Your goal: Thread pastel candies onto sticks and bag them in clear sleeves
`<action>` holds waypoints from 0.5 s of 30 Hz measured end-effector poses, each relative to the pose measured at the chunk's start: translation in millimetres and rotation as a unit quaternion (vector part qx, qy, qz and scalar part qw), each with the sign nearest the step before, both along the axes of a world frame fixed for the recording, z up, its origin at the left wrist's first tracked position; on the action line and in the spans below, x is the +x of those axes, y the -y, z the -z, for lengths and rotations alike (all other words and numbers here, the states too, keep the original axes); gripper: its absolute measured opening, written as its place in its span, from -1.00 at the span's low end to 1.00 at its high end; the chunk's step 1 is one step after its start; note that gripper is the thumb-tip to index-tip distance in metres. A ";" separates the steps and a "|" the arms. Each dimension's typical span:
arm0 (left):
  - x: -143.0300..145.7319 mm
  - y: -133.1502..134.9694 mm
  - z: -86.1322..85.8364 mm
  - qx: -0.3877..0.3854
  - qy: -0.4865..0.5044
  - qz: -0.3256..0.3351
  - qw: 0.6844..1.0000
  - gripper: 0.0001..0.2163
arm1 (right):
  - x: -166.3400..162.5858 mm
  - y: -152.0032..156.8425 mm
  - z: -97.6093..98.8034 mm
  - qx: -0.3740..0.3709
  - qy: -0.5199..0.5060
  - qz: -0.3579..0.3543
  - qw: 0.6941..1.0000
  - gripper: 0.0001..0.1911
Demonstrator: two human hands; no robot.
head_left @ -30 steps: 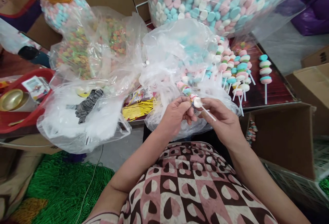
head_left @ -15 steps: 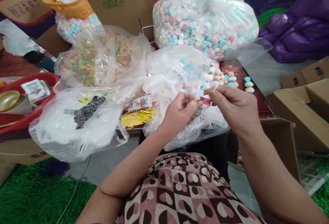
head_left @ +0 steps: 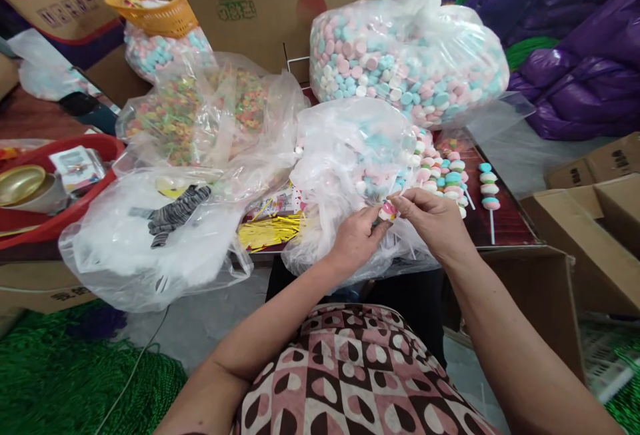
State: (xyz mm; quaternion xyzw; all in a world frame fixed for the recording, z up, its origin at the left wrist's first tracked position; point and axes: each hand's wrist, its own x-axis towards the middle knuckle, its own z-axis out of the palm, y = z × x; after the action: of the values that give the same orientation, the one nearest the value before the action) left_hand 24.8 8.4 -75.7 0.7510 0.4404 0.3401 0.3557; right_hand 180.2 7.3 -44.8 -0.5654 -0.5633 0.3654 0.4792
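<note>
My left hand (head_left: 357,238) is closed in a pinch around a small pink-and-white printed wrapper (head_left: 387,210). My right hand (head_left: 434,222) pinches the top of the same wrapper, fingertips close to the left ones. What is inside the wrapper is mostly hidden by my fingers. Just behind the hands lies a thin clear plastic bag (head_left: 345,142) with pink, blue and white marshmallows showing through. Several marshmallow skewers (head_left: 454,178) lie beyond my right hand. One more skewer (head_left: 489,188), its white stick towards me, lies apart near the table's right edge.
A bundle of yellow twist ties (head_left: 270,231) lies left of my hands. Behind stand a large bag of marshmallows (head_left: 407,62) and bags of gummy rings (head_left: 185,112). Grey knitted fabric (head_left: 179,212) rests on a plastic bag. A red basin (head_left: 107,155) sits at far left, open cartons (head_left: 595,222) at right.
Both hands have lowered slightly and drawn closer together on the wrapper. The view has shifted a little, uncovering more of the skewers at the right.
</note>
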 end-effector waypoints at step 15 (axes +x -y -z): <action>-3.0 -3.6 13.8 -0.069 0.067 0.020 0.995 -0.76 | 9.0 1.7 16.6 -0.051 -0.105 -0.013 0.993 -0.73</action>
State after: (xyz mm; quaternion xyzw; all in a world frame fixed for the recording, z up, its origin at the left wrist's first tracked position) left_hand 21.8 12.0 -89.5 0.7087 0.4230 0.3514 0.4419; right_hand 189.1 5.5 -61.4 -0.5399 -0.4977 0.4576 0.5014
